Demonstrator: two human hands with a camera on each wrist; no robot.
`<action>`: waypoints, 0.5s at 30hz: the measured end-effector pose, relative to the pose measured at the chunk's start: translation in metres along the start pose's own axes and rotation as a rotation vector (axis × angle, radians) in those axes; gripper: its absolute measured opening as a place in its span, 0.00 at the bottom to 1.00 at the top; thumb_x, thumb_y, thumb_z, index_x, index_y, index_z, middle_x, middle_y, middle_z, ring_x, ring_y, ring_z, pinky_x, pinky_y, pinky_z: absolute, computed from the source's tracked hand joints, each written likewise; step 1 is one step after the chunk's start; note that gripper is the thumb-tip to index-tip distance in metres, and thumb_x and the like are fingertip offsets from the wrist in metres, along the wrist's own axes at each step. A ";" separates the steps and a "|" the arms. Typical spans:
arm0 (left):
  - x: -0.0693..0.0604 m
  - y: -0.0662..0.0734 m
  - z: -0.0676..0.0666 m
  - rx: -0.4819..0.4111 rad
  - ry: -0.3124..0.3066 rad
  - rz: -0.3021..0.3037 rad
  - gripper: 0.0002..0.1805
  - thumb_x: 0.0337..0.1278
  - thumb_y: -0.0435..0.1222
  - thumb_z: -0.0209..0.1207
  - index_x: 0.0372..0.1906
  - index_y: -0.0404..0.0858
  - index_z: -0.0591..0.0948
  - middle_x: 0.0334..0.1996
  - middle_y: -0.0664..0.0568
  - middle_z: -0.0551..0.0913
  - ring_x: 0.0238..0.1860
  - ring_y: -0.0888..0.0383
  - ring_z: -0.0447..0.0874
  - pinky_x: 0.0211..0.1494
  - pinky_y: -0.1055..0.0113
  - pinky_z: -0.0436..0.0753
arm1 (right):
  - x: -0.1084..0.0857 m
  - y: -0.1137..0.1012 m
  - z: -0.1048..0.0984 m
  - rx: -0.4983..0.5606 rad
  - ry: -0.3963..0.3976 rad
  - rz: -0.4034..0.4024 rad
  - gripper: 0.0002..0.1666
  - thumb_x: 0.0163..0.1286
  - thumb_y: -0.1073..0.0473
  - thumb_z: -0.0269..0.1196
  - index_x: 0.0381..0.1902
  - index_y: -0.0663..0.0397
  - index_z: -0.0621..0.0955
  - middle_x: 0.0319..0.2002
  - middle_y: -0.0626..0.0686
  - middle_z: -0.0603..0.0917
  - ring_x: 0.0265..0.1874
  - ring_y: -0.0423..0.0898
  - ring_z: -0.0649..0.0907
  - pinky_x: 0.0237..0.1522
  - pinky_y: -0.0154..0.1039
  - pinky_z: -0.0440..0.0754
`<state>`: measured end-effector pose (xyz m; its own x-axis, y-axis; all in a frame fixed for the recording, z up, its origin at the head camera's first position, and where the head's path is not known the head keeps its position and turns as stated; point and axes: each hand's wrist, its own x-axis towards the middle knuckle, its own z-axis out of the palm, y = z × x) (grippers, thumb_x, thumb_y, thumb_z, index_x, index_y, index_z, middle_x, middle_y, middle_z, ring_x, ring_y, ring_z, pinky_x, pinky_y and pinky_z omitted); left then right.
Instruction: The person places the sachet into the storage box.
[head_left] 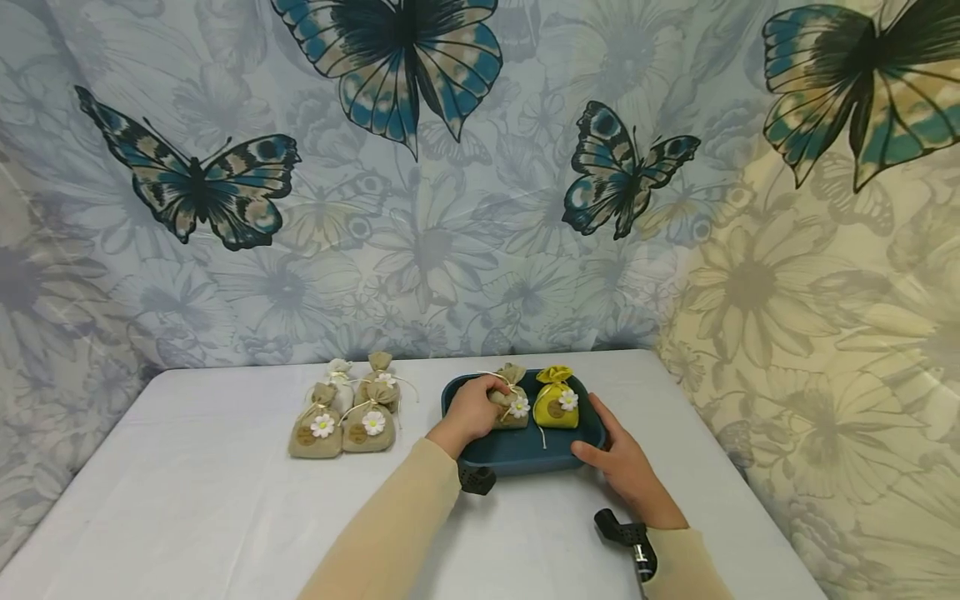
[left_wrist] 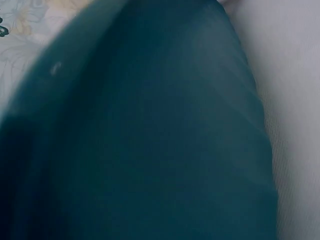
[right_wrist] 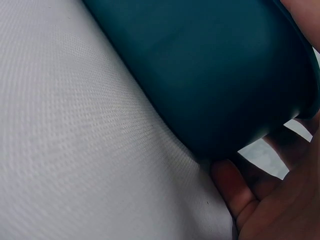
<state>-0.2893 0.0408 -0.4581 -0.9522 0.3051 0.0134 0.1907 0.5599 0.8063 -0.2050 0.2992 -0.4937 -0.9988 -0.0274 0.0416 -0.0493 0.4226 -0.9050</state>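
My left hand (head_left: 474, 408) reaches over the left part of a dark blue tray (head_left: 517, 455) and pinches a tan drawstring sachet (head_left: 513, 418) with a white flower near its gathered neck. Beside that sachet, a yellow sachet (head_left: 558, 412) stands in the tray, also with a flower and a round brown label. At the tray's right front corner, my right hand (head_left: 628, 467) holds the tray, its thumb by the front rim and its fingers along the right side. In the right wrist view, fingers (right_wrist: 232, 187) curl against the tray's outer wall (right_wrist: 200, 75). The left wrist view shows only the tray (left_wrist: 165, 125) up close, the hand out of sight.
Left of the tray, a cluster of sachets stands on the white-covered table (head_left: 225, 500): a tan one (head_left: 317, 433), another tan one (head_left: 367, 433), a third tan one (head_left: 380, 367) behind, and a partly hidden white one (head_left: 340, 383). A butterfly-print cloth (head_left: 435, 250) hangs behind.
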 end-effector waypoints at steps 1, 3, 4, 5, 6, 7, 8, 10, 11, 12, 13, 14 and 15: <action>0.000 0.000 0.000 0.013 -0.001 -0.003 0.19 0.56 0.23 0.58 0.48 0.47 0.84 0.54 0.50 0.81 0.42 0.54 0.76 0.42 0.62 0.73 | 0.000 -0.001 0.000 0.006 -0.001 -0.002 0.56 0.67 0.53 0.70 0.81 0.44 0.49 0.79 0.57 0.48 0.76 0.59 0.48 0.71 0.61 0.48; 0.000 0.000 0.001 0.028 -0.003 -0.008 0.20 0.56 0.22 0.59 0.49 0.46 0.83 0.53 0.49 0.81 0.39 0.53 0.75 0.40 0.62 0.72 | -0.001 -0.003 0.000 0.009 -0.004 0.008 0.56 0.67 0.53 0.70 0.81 0.44 0.49 0.79 0.57 0.48 0.76 0.59 0.48 0.71 0.60 0.48; 0.000 0.001 0.001 0.037 -0.003 -0.011 0.20 0.56 0.22 0.59 0.49 0.46 0.83 0.54 0.50 0.81 0.39 0.54 0.74 0.40 0.62 0.72 | -0.001 -0.003 0.000 0.008 -0.006 0.014 0.56 0.67 0.52 0.70 0.81 0.44 0.48 0.79 0.57 0.48 0.76 0.59 0.48 0.71 0.60 0.48; 0.000 0.000 0.001 0.047 -0.003 -0.014 0.21 0.56 0.22 0.59 0.50 0.46 0.83 0.54 0.50 0.81 0.39 0.54 0.74 0.40 0.62 0.71 | 0.000 -0.003 0.000 0.004 -0.008 0.019 0.56 0.67 0.52 0.70 0.81 0.44 0.48 0.79 0.57 0.47 0.76 0.59 0.48 0.70 0.61 0.49; 0.001 0.000 0.002 0.056 -0.001 -0.015 0.21 0.55 0.22 0.59 0.50 0.46 0.83 0.54 0.50 0.81 0.40 0.54 0.74 0.40 0.62 0.71 | 0.000 -0.004 -0.001 0.001 -0.010 0.022 0.56 0.67 0.52 0.69 0.81 0.44 0.48 0.79 0.57 0.47 0.76 0.60 0.48 0.70 0.61 0.49; 0.002 -0.001 0.003 0.059 -0.001 -0.020 0.22 0.55 0.22 0.59 0.50 0.46 0.84 0.54 0.50 0.81 0.40 0.54 0.74 0.41 0.62 0.71 | 0.000 -0.003 -0.001 -0.003 -0.012 0.025 0.56 0.67 0.51 0.69 0.81 0.44 0.48 0.79 0.57 0.47 0.76 0.60 0.48 0.70 0.61 0.49; 0.002 -0.001 0.004 0.062 0.000 -0.020 0.22 0.55 0.22 0.59 0.51 0.46 0.84 0.55 0.50 0.81 0.42 0.54 0.75 0.42 0.62 0.72 | 0.001 -0.003 -0.001 -0.006 -0.013 0.029 0.56 0.67 0.51 0.69 0.81 0.44 0.47 0.79 0.57 0.47 0.76 0.60 0.48 0.70 0.61 0.49; 0.004 -0.002 0.005 0.067 0.001 -0.010 0.22 0.55 0.22 0.59 0.51 0.46 0.84 0.56 0.50 0.81 0.45 0.54 0.76 0.44 0.62 0.73 | 0.001 -0.003 -0.001 -0.012 -0.012 0.025 0.56 0.67 0.51 0.69 0.81 0.44 0.48 0.79 0.57 0.47 0.76 0.60 0.48 0.70 0.62 0.49; 0.004 -0.002 0.006 0.069 0.000 -0.002 0.22 0.55 0.22 0.59 0.52 0.46 0.85 0.56 0.51 0.81 0.47 0.54 0.77 0.46 0.62 0.73 | 0.001 -0.002 -0.001 -0.014 -0.012 0.023 0.56 0.67 0.51 0.69 0.81 0.43 0.48 0.79 0.57 0.47 0.76 0.60 0.48 0.70 0.62 0.49; 0.005 -0.003 0.006 0.071 -0.005 0.003 0.22 0.56 0.23 0.60 0.52 0.46 0.85 0.56 0.51 0.81 0.50 0.54 0.77 0.48 0.61 0.74 | 0.000 -0.002 -0.001 -0.015 -0.010 0.022 0.56 0.67 0.50 0.69 0.81 0.43 0.48 0.79 0.56 0.48 0.76 0.59 0.48 0.70 0.62 0.49; 0.005 -0.003 0.007 0.072 -0.013 0.009 0.22 0.57 0.24 0.60 0.53 0.47 0.85 0.57 0.52 0.80 0.52 0.54 0.77 0.49 0.61 0.74 | 0.000 -0.002 -0.001 -0.018 -0.010 0.022 0.56 0.67 0.50 0.69 0.81 0.43 0.48 0.79 0.56 0.48 0.76 0.59 0.48 0.70 0.62 0.49; 0.006 -0.003 0.007 0.076 -0.018 0.020 0.21 0.57 0.25 0.61 0.54 0.47 0.85 0.58 0.52 0.80 0.54 0.53 0.77 0.51 0.60 0.75 | 0.000 -0.001 -0.001 -0.018 -0.008 0.019 0.56 0.67 0.51 0.69 0.81 0.43 0.49 0.79 0.56 0.48 0.76 0.59 0.49 0.70 0.62 0.49; 0.006 -0.003 0.008 0.080 -0.026 0.026 0.21 0.58 0.26 0.61 0.54 0.47 0.84 0.58 0.53 0.80 0.57 0.53 0.76 0.53 0.60 0.75 | 0.000 -0.001 -0.001 -0.024 -0.007 0.016 0.56 0.67 0.51 0.69 0.81 0.43 0.49 0.78 0.57 0.49 0.76 0.60 0.49 0.70 0.62 0.49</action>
<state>-0.2937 0.0465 -0.4653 -0.9402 0.3401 0.0175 0.2350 0.6108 0.7561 -0.2053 0.2996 -0.4926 -0.9993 -0.0268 0.0243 -0.0337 0.4444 -0.8952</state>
